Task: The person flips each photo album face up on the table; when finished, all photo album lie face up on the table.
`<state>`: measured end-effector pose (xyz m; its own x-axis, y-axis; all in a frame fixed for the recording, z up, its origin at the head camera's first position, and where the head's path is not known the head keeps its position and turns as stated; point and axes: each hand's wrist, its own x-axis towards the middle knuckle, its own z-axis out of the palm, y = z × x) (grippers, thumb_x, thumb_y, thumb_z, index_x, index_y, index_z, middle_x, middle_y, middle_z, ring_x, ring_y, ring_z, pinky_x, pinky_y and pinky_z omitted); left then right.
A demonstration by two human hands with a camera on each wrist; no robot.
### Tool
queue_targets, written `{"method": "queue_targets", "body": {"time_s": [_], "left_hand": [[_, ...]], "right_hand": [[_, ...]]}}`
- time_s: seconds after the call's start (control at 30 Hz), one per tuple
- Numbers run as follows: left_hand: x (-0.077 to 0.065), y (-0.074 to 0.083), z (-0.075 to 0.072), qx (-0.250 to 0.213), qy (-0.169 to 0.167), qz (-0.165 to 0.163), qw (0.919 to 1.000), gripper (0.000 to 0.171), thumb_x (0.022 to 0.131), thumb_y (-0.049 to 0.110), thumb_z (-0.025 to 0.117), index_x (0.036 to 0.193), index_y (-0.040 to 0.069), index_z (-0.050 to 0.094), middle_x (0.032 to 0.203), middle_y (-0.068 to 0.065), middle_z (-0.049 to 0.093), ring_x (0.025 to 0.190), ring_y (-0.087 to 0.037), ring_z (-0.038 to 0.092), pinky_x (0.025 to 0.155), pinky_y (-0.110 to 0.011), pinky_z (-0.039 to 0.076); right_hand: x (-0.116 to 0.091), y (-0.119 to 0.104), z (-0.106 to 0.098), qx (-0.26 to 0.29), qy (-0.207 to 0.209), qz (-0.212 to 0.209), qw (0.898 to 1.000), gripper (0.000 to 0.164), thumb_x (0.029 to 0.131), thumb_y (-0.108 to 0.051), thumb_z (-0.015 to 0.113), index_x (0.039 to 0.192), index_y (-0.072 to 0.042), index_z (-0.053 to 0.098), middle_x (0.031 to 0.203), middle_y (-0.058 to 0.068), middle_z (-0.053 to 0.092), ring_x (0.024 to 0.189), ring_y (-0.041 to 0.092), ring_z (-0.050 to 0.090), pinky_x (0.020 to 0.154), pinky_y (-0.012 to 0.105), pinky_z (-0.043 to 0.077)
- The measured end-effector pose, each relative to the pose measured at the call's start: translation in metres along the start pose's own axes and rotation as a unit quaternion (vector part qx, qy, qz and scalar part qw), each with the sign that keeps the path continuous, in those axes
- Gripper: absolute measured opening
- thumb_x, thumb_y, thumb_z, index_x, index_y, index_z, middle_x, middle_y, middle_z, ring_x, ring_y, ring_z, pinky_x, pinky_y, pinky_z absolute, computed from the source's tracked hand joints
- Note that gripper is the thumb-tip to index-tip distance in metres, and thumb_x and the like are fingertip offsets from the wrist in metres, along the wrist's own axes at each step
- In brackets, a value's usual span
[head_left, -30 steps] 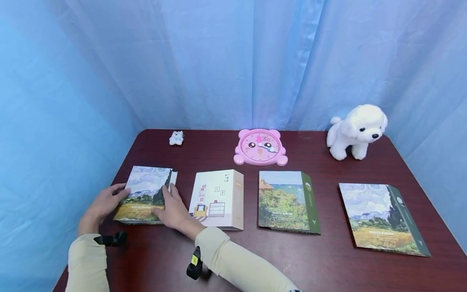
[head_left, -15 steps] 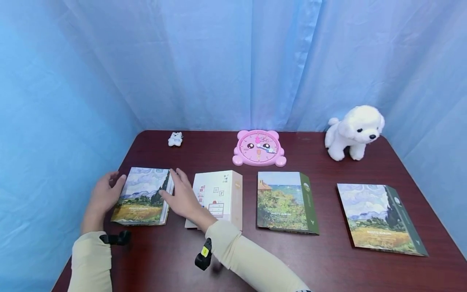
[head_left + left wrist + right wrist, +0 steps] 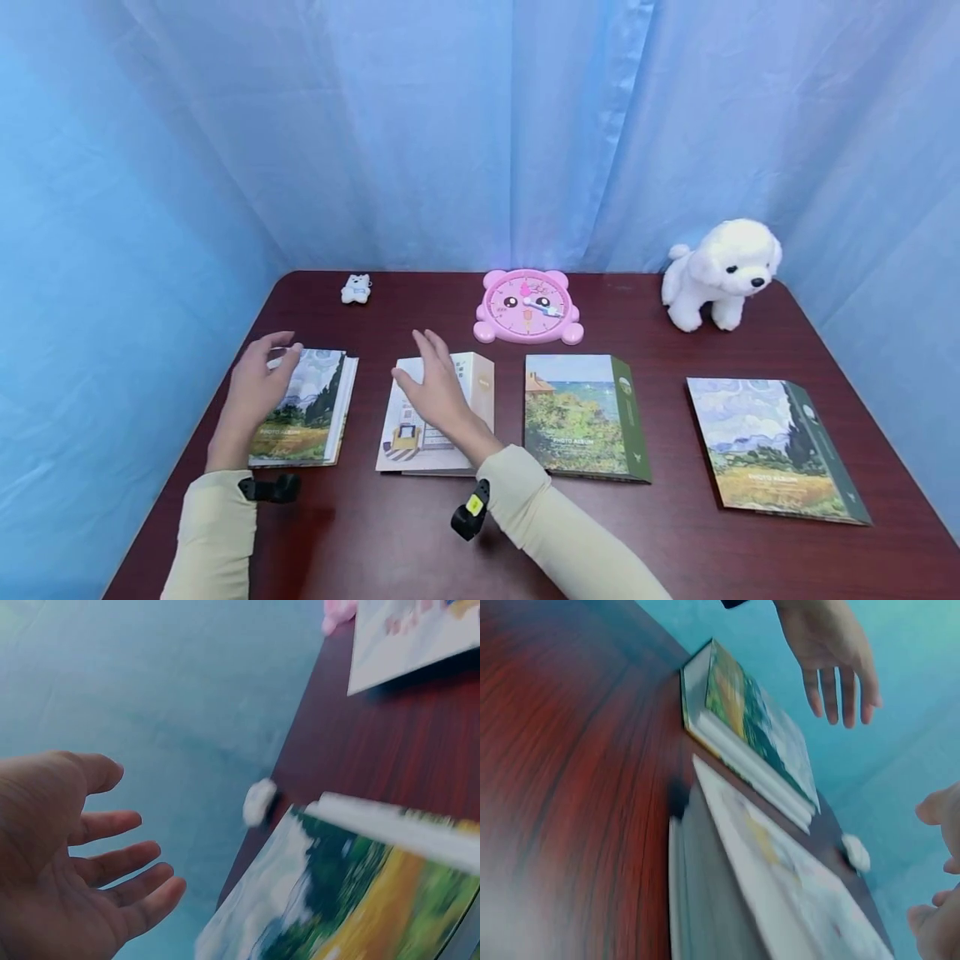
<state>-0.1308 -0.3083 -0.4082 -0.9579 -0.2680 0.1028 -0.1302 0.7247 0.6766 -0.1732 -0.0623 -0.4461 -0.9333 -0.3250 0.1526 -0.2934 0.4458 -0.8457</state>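
Observation:
My left hand [image 3: 258,387] hovers over the left part of a landscape-covered photo album [image 3: 321,408], its fingers loosely bent around nothing. In the left wrist view, that hand [image 3: 82,862] stands apart from the album [image 3: 330,892]. My right hand [image 3: 442,396] is over a cream album [image 3: 480,400] with a drawn room on its cover, fingers spread and holding nothing. The right wrist view has the cream album's front flap [image 3: 780,870] standing slightly away from the block beneath it. Part of that cover is hidden by my right hand in the head view.
Two more albums lie to the right, one with a seaside picture [image 3: 577,417] and one with a wheat field [image 3: 772,450]. Along the back of the table [image 3: 405,300] are a small white bear figure [image 3: 356,289], a pink toy clock [image 3: 527,307] and a white plush dog [image 3: 722,275].
Both hands have come away from the leftmost album and moved right. The right hand went from its right edge to above the cream album. The head view has shifted slightly.

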Motion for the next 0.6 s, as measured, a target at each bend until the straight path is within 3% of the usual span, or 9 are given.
{"method": "queue_targets", "body": {"time_s": [0.27,0.47,0.6], "left_hand": [[-0.001,0.014,0.029,-0.019,-0.100,0.051,0.9935,0.055,0.101,0.035,0.045,0.144,0.002,0.037,0.143,-0.024,0.040,0.125,-0.040,0.046,0.101,-0.056,0.040],[-0.010,0.021,0.057,-0.018,-0.155,0.050,0.9864,0.060,0.098,0.041,0.050,0.146,0.006,0.036,0.142,-0.021,0.044,0.125,-0.038,0.048,0.097,-0.055,0.044],[-0.016,0.026,0.073,-0.012,-0.187,0.058,0.9805,0.059,0.097,0.033,0.055,0.145,0.004,0.037,0.137,-0.022,0.049,0.119,-0.037,0.053,0.096,-0.053,0.045]], "right_hand": [[-0.016,0.028,-0.018,-0.017,0.049,0.027,0.998,0.065,0.089,-0.025,0.064,0.147,-0.009,0.037,0.153,0.014,0.029,0.141,0.031,0.030,0.114,0.046,0.029],[-0.028,0.041,-0.028,-0.017,0.065,0.041,0.997,0.066,0.089,-0.022,0.064,0.146,-0.007,0.037,0.153,0.017,0.029,0.142,0.033,0.027,0.115,0.047,0.026],[-0.038,0.048,-0.033,-0.015,0.060,0.065,0.996,0.068,0.089,-0.022,0.064,0.148,-0.005,0.034,0.154,0.020,0.027,0.142,0.034,0.027,0.114,0.049,0.026]]}}
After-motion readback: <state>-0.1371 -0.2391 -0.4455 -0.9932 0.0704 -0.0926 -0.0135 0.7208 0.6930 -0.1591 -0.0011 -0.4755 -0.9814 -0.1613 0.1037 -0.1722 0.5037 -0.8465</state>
